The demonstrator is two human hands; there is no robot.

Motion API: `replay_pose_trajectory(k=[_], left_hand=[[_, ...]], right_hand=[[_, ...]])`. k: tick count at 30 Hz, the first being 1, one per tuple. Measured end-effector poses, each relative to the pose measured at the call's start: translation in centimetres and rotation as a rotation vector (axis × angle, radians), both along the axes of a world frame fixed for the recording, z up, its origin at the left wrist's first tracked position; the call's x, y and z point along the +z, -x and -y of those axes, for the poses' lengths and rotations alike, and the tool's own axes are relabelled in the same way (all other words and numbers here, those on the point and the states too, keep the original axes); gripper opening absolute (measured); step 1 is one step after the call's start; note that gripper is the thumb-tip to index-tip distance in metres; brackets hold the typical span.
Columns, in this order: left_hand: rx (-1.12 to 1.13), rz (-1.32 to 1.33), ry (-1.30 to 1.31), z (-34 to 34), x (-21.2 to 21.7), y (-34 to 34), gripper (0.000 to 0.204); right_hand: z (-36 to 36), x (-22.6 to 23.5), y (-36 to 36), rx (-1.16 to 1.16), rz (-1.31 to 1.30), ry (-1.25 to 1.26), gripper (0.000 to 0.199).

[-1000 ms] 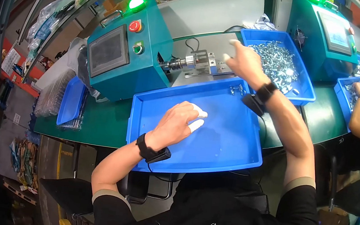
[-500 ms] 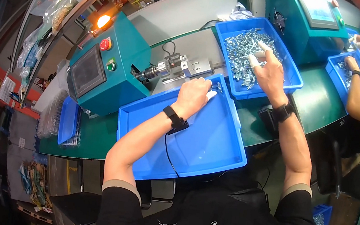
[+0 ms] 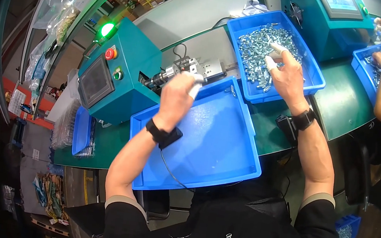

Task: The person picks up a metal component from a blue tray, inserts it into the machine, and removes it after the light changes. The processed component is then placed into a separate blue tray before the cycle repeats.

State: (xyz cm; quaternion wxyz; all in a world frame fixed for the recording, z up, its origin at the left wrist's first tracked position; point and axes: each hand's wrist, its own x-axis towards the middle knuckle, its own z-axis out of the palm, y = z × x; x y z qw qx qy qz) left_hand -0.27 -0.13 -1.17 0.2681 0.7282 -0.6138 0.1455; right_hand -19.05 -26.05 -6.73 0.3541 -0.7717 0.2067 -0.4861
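My left hand [image 3: 176, 99] is at the chuck [image 3: 168, 73] of the teal machine, above the far edge of a large blue tray [image 3: 197, 144]. Motion smears its fingers, and whether they hold anything is hidden. A few small metal parts [image 3: 230, 91] lie in that tray's far right corner. Over a second blue tray [image 3: 319, 81], my right hand [image 3: 288, 79] has its white-covered thumb and forefinger apart. Many shiny small metal parts [image 3: 257, 51] are heaped beneath it. Nothing shows between those fingertips.
The teal machine [image 3: 127, 69] carries a dark screen, a red button [image 3: 111, 54] and a lamp [image 3: 107, 29] glowing green. Another teal machine [image 3: 336, 32] stands at the right, where a co-worker's hands [image 3: 380, 59] reach around a blue tray [image 3: 359, 64]. A cord hangs from my left wrist.
My left hand has moved left from the tray's far right corner to the chuck. The lamp has turned from orange to green. My right hand stays over the heaped parts.
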Motion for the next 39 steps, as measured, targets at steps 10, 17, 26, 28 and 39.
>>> replay_pose_trajectory(k=[10, 17, 26, 28, 39], left_hand=[[0.159, 0.110, -0.094, 3.0, 1.7, -6.5, 0.018], [0.180, 0.106, -0.114, 2.7, 0.6, -7.6, 0.018], [0.039, 0.393, -0.020, 2.6, 0.2, -7.8, 0.016], [0.035, 0.401, -0.022, 2.6, 0.2, -7.8, 0.016], [0.011, 0.394, 0.032, 2.7, 0.3, -8.2, 0.020]], right_hand=[[-0.2, 0.3, 0.1, -0.018, -0.016, -0.022, 0.033], [0.0, 0.2, 0.1, -0.013, -0.009, -0.032, 0.032], [-0.1, 0.1, -0.1, -0.031, 0.004, -0.031, 0.031], [-0.1, 0.0, -0.1, -0.029, 0.008, -0.028, 0.031], [0.6, 0.4, -0.3, 0.048, -0.061, -0.190, 0.035]])
